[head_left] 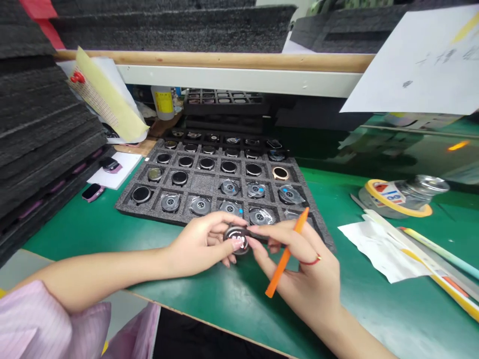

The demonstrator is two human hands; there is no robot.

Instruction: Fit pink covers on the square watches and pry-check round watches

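My left hand (198, 244) holds a round smartwatch body (236, 239) by its edge, its lit screen showing white digits. My right hand (299, 259) grips an orange pen (279, 271) between its fingers, and its fingertips touch the watch from the other side. Just behind both hands lies a dark foam tray (129, 204) with a grid of square compartments. Several round watch bodies sit in them, some in clear film with blue tabs. One compartment near the middle holds no watch.
Stacked dark foam trays (45, 124) rise at the left, and two small watches lie near them. The green work mat (224, 309) carries a yellow-rimmed tape roll (396, 199), white papers (381, 247) and a ruler-like strip. Another watch tray (224, 102) sits on a shelf beyond.
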